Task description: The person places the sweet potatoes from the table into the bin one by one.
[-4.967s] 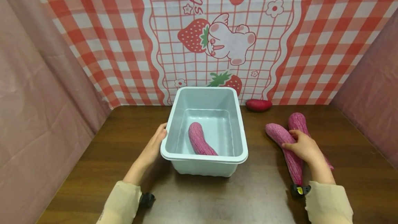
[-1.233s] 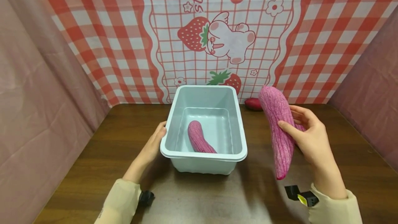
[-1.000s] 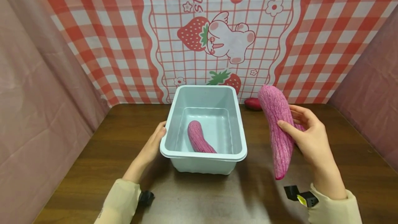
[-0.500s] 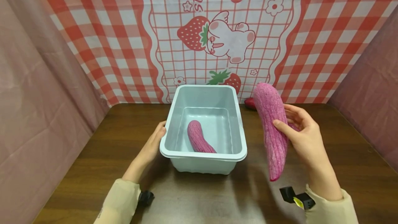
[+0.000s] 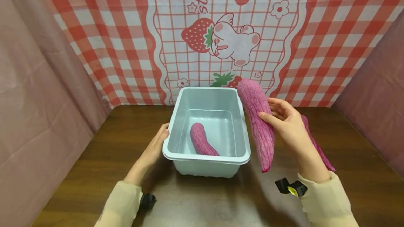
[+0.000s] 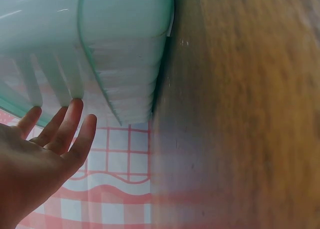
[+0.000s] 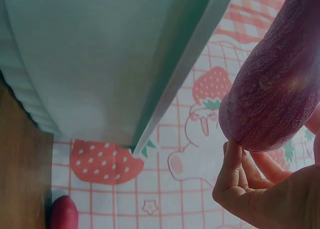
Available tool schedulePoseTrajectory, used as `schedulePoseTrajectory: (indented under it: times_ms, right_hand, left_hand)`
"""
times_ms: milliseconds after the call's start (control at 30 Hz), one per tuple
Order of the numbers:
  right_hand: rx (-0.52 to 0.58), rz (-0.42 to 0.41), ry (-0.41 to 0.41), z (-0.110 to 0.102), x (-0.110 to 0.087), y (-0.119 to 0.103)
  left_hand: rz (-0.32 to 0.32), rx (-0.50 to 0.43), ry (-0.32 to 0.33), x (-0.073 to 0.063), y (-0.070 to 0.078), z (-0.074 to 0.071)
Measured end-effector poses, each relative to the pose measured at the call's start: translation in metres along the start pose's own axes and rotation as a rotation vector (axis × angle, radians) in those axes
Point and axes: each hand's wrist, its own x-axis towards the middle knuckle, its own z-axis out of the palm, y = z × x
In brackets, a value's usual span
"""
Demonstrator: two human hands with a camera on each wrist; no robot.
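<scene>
Pale tub at frame centre; purple gourd right of centre, aloft; second gourd inside tub; third gourd at right, partly hidden; right hand gripping raised gourd; left hand, fingers extended, touching tub

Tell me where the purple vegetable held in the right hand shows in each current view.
Head: the purple vegetable is right of centre, in the right hand.
Left wrist: not in it.
Right wrist: upper right, cut by the edge.
Shared landmark: the pale container, seen in all three.
</scene>
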Motion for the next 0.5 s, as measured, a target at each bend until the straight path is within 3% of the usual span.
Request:
schedulePoseTrajectory:
  times_ms: [267,500]
  right_hand:
    - [0.033,0.034,-0.041,0.017,0.027,-0.015]
    - [0.142,0.036,-0.03,0.036,0.048,-0.022]
  left_hand:
    - [0.019,-0.004,-0.003,0.001,-0.001,-0.001]
    - [0.024,-0.003,-0.009,0.001,-0.002,0.0]
